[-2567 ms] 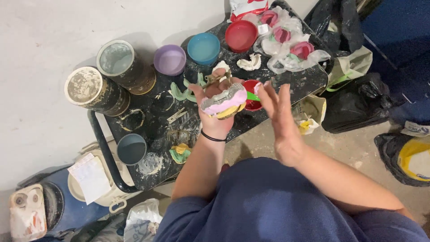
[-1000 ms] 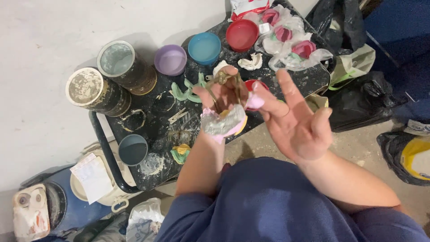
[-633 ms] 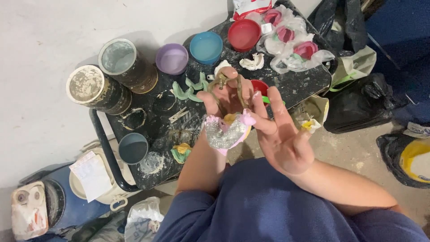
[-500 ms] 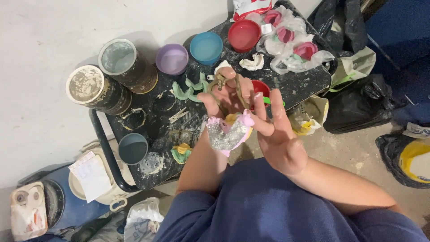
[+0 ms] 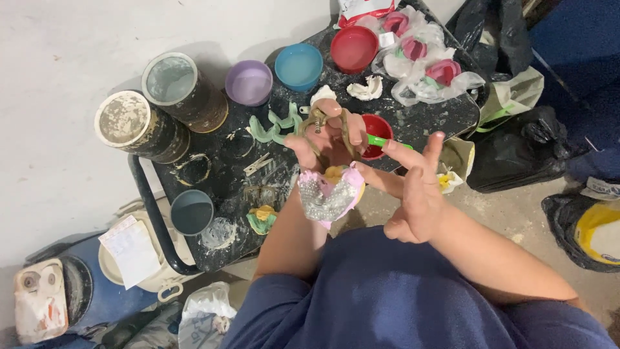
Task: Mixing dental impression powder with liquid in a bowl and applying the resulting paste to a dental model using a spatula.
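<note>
My left hand (image 5: 327,137) grips a perforated metal dental tray (image 5: 325,199) filled with pink paste, its brass-coloured wire handle between the fingers. The tray hangs tilted below the palm. A yellowish lump shows at the tray's top edge. My right hand (image 5: 413,187) is beside it, index finger stretched out and touching the pink rim of the tray, other fingers spread. Behind both hands stands a small red bowl (image 5: 378,131) with a green spatula (image 5: 382,140).
A black stained table (image 5: 226,187) carries two dirty cylinders (image 5: 184,90), purple (image 5: 248,83), blue (image 5: 298,67), red (image 5: 353,49) and grey (image 5: 192,212) bowls, green trays (image 5: 271,126), white casts (image 5: 365,88) and bagged pink moulds (image 5: 426,61). Black bags (image 5: 516,148) lie on the floor at right.
My left hand turned the tray from paste-side up to hanging with its metal side showing. My right hand came in from open and apart, and now one finger touches the pink rim.
</note>
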